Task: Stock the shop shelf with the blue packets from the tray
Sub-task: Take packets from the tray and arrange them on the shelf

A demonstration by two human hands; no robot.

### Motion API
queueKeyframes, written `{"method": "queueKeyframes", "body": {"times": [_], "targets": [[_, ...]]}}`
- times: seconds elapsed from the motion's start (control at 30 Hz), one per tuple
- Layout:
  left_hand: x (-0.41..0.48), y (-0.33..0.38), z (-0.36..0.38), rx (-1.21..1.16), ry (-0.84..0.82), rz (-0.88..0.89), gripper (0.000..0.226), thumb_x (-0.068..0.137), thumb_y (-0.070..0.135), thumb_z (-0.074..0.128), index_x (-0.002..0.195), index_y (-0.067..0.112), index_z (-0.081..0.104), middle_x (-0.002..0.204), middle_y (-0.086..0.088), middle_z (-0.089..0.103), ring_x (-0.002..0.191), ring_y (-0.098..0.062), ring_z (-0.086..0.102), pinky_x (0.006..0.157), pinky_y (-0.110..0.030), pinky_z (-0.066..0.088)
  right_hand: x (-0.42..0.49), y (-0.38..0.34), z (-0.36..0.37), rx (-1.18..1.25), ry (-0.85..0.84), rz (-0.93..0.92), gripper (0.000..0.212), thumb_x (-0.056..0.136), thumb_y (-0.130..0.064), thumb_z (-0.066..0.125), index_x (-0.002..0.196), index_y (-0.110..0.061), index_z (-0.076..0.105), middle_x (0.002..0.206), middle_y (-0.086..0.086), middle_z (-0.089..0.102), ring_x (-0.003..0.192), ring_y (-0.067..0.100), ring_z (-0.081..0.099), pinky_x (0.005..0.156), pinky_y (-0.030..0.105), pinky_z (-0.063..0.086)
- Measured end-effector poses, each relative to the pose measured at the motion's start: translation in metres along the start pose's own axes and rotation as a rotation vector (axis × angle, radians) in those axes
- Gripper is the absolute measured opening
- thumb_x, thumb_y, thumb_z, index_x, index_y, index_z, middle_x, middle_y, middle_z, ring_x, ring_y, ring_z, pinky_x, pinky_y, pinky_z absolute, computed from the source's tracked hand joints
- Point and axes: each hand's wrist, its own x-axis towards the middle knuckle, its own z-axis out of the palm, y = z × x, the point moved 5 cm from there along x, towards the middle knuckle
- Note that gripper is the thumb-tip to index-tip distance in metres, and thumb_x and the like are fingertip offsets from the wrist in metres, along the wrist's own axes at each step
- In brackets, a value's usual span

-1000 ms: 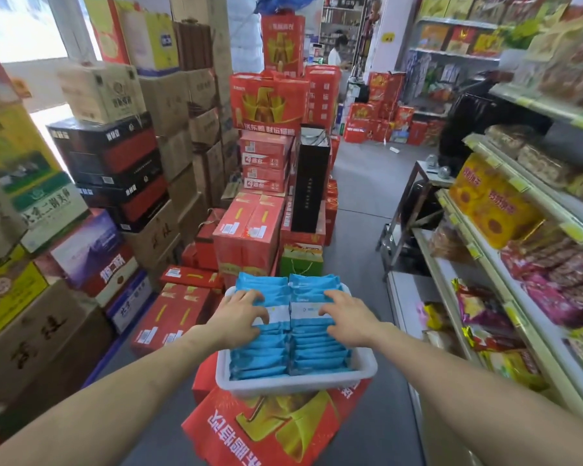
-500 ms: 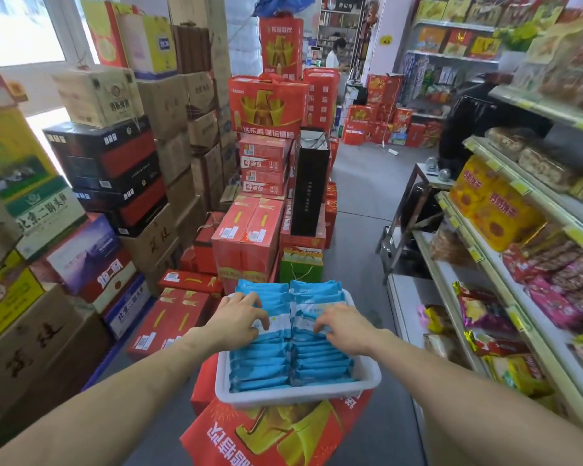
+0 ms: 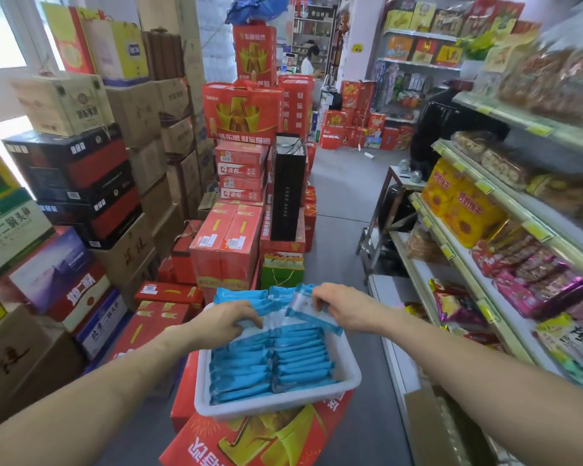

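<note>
A white tray (image 3: pixel 283 401) sits on a red gift box in front of me, filled with two rows of blue packets (image 3: pixel 293 361) standing on edge. My right hand (image 3: pixel 345 307) pinches a blue packet (image 3: pixel 312 312) and has it tilted up out of the right row. My left hand (image 3: pixel 228 319) lies on the left row with its fingers curled over the packet tops (image 3: pixel 246 326). The shop shelf (image 3: pixel 478 264) runs along the right side.
Stacked red cartons (image 3: pixel 229 243) and a black bag (image 3: pixel 288 186) stand just behind the tray. Piled boxes (image 3: pixel 81 183) fill the left. The right shelves carry yellow and pink snack bags (image 3: pixel 461 206). A grey floor aisle (image 3: pixel 344 203) leads to a person at the back.
My right hand has closed on one packet and lifted it up and tilted out of the right row. My left hand has shifted slightly along the left row.
</note>
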Motion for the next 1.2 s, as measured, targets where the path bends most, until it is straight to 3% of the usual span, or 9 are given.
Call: {"method": "queueKeyframes", "body": {"times": [0.1, 0.3, 0.5, 0.6, 0.67, 0.83, 0.93, 1.1, 1.2], "targets": [[0.019, 0.025, -0.032, -0.101, 0.005, 0.049, 0.049, 0.09, -0.001, 0.059, 0.107, 0.044, 0.07, 0.119, 0.024, 0.058, 0.113, 0.005, 0.053, 0.094, -0.009, 0.041, -0.019, 0.014, -0.032, -0.004, 0.006, -0.002, 0.031, 0.093, -0.009, 0.05, 0.095, -0.039, 0.042, 0.103, -0.011, 0.053, 0.093, 0.019, 0.057, 0.086, 0.047, 0.052], [0.082, 0.114, -0.096, -0.207, -0.004, 0.184, 0.043, 0.088, 0.001, 0.064, 0.103, 0.038, 0.078, 0.114, 0.021, 0.064, 0.111, 0.003, 0.058, 0.098, -0.015, 0.045, -0.099, 0.054, -0.13, -0.015, 0.091, 0.055, 0.025, 0.096, -0.011, 0.054, 0.108, -0.032, 0.054, 0.113, -0.007, 0.06, 0.104, 0.017, 0.058, 0.095, 0.039, 0.047], [0.168, 0.249, -0.138, -0.097, 0.036, 0.376, 0.049, 0.078, 0.004, 0.067, 0.1, 0.047, 0.077, 0.103, 0.023, 0.062, 0.099, 0.008, 0.058, 0.09, -0.014, 0.043, -0.224, 0.128, -0.224, -0.091, 0.21, 0.267, 0.023, 0.098, -0.016, 0.056, 0.11, -0.036, 0.058, 0.112, -0.014, 0.062, 0.097, 0.008, 0.055, 0.086, 0.036, 0.044], [0.2, 0.333, -0.153, -0.11, 0.0, 0.47, 0.046, 0.083, -0.001, 0.066, 0.105, 0.038, 0.079, 0.103, 0.026, 0.059, 0.091, 0.016, 0.056, 0.08, -0.003, 0.038, -0.299, 0.167, -0.267, -0.113, 0.292, 0.361, 0.025, 0.098, -0.016, 0.057, 0.112, -0.037, 0.06, 0.109, -0.017, 0.06, 0.095, 0.005, 0.054, 0.084, 0.032, 0.042], [0.221, 0.382, -0.16, -0.177, -0.017, 0.52, 0.047, 0.086, -0.004, 0.065, 0.104, 0.038, 0.079, 0.109, 0.019, 0.062, 0.093, 0.012, 0.06, 0.08, -0.007, 0.044, -0.352, 0.192, -0.291, -0.136, 0.359, 0.441, 0.029, 0.096, -0.014, 0.058, 0.113, -0.037, 0.062, 0.113, -0.014, 0.062, 0.099, 0.006, 0.056, 0.087, 0.031, 0.043], [0.266, 0.493, -0.156, -0.209, -0.056, 0.65, 0.042, 0.094, 0.005, 0.064, 0.113, 0.04, 0.075, 0.12, 0.011, 0.065, 0.1, -0.018, 0.065, 0.084, -0.038, 0.057, -0.487, 0.247, -0.334, -0.131, 0.51, 0.627, 0.031, 0.097, -0.009, 0.058, 0.115, -0.032, 0.069, 0.123, -0.01, 0.064, 0.109, 0.009, 0.055, 0.095, 0.031, 0.041], [0.281, 0.562, -0.151, -0.212, -0.089, 0.738, 0.041, 0.096, 0.004, 0.064, 0.109, 0.041, 0.077, 0.121, 0.013, 0.065, 0.095, -0.009, 0.065, 0.076, -0.025, 0.053, -0.562, 0.279, -0.351, -0.122, 0.593, 0.74, 0.028, 0.1, -0.012, 0.057, 0.114, -0.031, 0.072, 0.117, -0.013, 0.064, 0.107, 0.008, 0.057, 0.092, 0.029, 0.04], [0.301, 0.659, -0.141, -0.222, -0.142, 0.797, 0.036, 0.099, 0.005, 0.063, 0.109, 0.037, 0.077, 0.122, 0.009, 0.065, 0.097, -0.01, 0.065, 0.079, -0.027, 0.054, -0.656, 0.334, -0.353, -0.148, 0.735, 0.836, 0.03, 0.096, -0.003, 0.059, 0.106, -0.027, 0.075, 0.113, -0.006, 0.069, 0.102, 0.008, 0.058, 0.089, 0.028, 0.04], [0.308, 0.71, -0.134, -0.203, -0.142, 0.841, 0.037, 0.097, 0.004, 0.064, 0.107, 0.036, 0.078, 0.123, 0.01, 0.066, 0.1, -0.01, 0.064, 0.081, -0.027, 0.052, -0.692, 0.368, -0.346, -0.174, 0.733, 0.895, 0.031, 0.095, -0.002, 0.06, 0.104, -0.026, 0.077, 0.112, -0.005, 0.069, 0.101, 0.012, 0.058, 0.096, 0.035, 0.045]]}}
